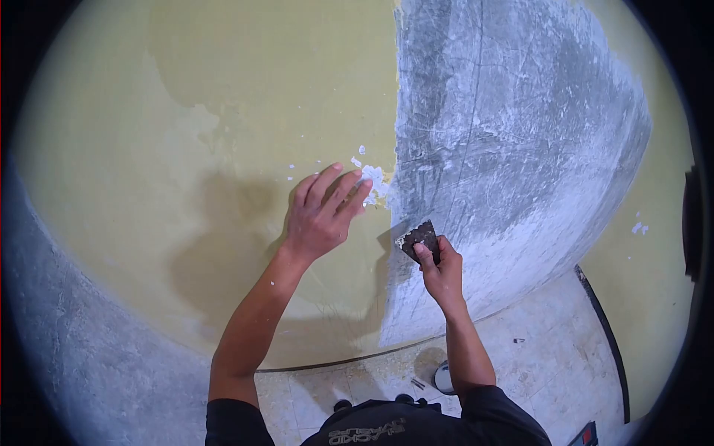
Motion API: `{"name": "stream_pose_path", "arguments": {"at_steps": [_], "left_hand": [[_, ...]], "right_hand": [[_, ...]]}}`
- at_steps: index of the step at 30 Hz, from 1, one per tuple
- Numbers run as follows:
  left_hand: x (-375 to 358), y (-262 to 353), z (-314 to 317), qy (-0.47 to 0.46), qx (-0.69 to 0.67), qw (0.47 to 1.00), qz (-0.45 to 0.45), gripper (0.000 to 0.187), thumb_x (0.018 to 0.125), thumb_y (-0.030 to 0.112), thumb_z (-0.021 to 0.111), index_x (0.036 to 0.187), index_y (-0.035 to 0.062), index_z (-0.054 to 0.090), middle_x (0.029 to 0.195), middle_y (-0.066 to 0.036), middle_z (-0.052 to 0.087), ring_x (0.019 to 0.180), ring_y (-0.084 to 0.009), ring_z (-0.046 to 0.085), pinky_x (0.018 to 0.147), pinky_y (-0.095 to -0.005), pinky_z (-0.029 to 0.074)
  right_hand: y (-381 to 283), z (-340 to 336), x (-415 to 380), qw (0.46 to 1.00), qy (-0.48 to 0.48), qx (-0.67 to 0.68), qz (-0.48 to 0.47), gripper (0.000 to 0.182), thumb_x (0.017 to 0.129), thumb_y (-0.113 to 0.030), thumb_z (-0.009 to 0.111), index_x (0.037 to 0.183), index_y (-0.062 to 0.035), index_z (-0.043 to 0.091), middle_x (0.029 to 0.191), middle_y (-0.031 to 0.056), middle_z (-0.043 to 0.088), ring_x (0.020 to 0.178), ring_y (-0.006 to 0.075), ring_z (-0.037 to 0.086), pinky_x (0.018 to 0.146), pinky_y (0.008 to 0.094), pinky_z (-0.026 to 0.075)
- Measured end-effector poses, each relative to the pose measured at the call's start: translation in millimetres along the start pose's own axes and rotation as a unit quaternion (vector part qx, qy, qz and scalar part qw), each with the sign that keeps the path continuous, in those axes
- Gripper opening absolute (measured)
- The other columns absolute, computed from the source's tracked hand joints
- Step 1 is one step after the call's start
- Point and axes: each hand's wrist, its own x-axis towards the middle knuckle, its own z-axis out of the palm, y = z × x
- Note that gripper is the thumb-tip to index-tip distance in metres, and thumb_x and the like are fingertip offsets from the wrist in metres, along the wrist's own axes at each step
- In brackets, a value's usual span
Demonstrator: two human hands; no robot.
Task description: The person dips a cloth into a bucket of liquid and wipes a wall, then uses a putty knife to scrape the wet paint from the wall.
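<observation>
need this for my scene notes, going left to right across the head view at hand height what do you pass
yellow painted wall → left hand → white patch of chipped paint → scraper in the right hand → scraped grey wall

1. We find only one piece of lettering — pale printed characters on the black shirt (387, 427) at the bottom edge of the view.
2. The print appears upside down to us and is partly cut off by the edge, so we cannot make out a sure word; it looks like a single line of block capitals.
3. We read nothing on the scraper (419, 239), the yellow wall (223, 111), the grey scraped patch (520, 134) or the floor (543, 357) — no labels, numbers or signs.
</observation>
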Motion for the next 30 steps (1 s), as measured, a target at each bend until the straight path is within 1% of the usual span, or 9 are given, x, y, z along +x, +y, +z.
{"name": "stream_pose_path", "arguments": {"at_steps": [2,4,8,11,13,14,17,24,30], "left_hand": [[17,-2,-6,0.009,-0.017,1.0,-0.021,0.035,0.081,0.011,0.072,0.115,0.0178,0.071,0.116,0.001,0.067,0.111,-0.0224,0.056,0.096,-0.0402,0.04],[26,-9,-7,0.007,-0.044,0.999,-0.012,0.034,0.076,0.005,0.072,0.107,0.016,0.073,0.107,0.001,0.066,0.102,-0.0217,0.056,0.09,-0.0391,0.042],[29,-18,-7,0.006,-0.082,0.997,0.0,0.03,0.066,-0.003,0.07,0.091,0.0119,0.074,0.095,0.0,0.064,0.09,-0.0218,0.057,0.081,-0.037,0.045],[29,-33,-22,0.057,-0.044,0.997,-0.036,0.033,0.066,-0.008,0.067,0.093,0.0107,0.073,0.098,0.0,0.066,0.093,-0.0222,0.057,0.082,-0.0345,0.044],[26,-47,-40,0.071,-0.05,0.994,-0.064,0.037,0.066,-0.006,0.065,0.097,0.0127,0.073,0.101,0.001,0.066,0.096,-0.0219,0.057,0.084,-0.0351,0.041],[24,-50,-47,0.085,-0.057,0.991,-0.092,0.041,0.066,-0.004,0.063,0.101,0.0148,0.072,0.104,0.002,0.066,0.1,-0.0217,0.057,0.087,-0.0358,0.039],[16,-47,-58,0.051,-0.131,0.985,-0.103,0.046,0.065,-0.001,0.061,0.107,0.0159,0.071,0.112,0.002,0.068,0.109,-0.0239,0.057,0.094,-0.0379,0.033],[-10,-58,-39,0.076,-0.117,0.989,-0.053,0.04,0.07,0.01,0.064,0.109,0.0152,0.071,0.119,0.0,0.07,0.124,-0.027,0.055,0.098,-0.0395,0.031],[-19,-63,-28,0.1,-0.073,0.992,-0.03,0.016,0.08,0.016,0.068,0.094,0.02,0.074,0.118,0.003,0.071,0.123,-0.0248,0.057,0.098,-0.0388,0.032]], "right_hand": [[5,1,-1,1.0,-0.011,0.017,-0.007,0.032,0.094,-0.029,0.07,0.086,-0.0009,0.058,0.062,0.0107,0.06,0.054,0.0158,0.053,0.053,0.0328,0.042],[6,4,-3,0.997,-0.025,0.072,0.0,0.031,0.094,-0.029,0.07,0.087,-0.001,0.06,0.061,0.0027,0.059,0.059,0.0067,0.05,0.053,0.0289,0.041],[13,9,-4,0.993,-0.039,0.109,0.021,0.03,0.095,-0.029,0.07,0.087,-0.0012,0.061,0.062,0.0012,0.059,0.058,0.007,0.05,0.053,0.0282,0.041],[8,4,-2,0.994,-0.042,0.097,0.02,0.031,0.094,-0.029,0.07,0.086,-0.0011,0.06,0.06,0.0048,0.058,0.055,0.01,0.05,0.053,0.0298,0.041],[5,0,3,0.999,-0.015,-0.013,-0.037,0.034,0.093,-0.032,0.072,0.085,-0.0016,0.058,0.059,0.0116,0.058,0.05,0.0229,0.056,0.052,0.0355,0.043],[0,-2,7,0.999,-0.015,-0.015,-0.037,0.034,0.093,-0.032,0.072,0.085,-0.0016,0.058,0.059,0.0116,0.058,0.05,0.0229,0.056,0.052,0.0355,0.043],[-32,-7,32,0.981,0.05,-0.144,-0.117,0.042,0.088,-0.039,0.075,0.079,-0.0041,0.054,0.061,0.0177,0.061,0.06,0.0441,0.06,0.052,0.0444,0.046],[-43,14,60,0.928,0.103,-0.282,-0.222,0.041,0.087,-0.044,0.074,0.078,-0.0097,0.052,0.061,0.0132,0.063,0.055,0.0376,0.063,0.046,0.0454,0.045],[-45,19,51,0.924,0.094,-0.287,-0.234,0.041,0.088,-0.045,0.072,0.08,-0.0104,0.053,0.061,0.0111,0.064,0.053,0.0352,0.063,0.045,0.0453,0.045]]}}
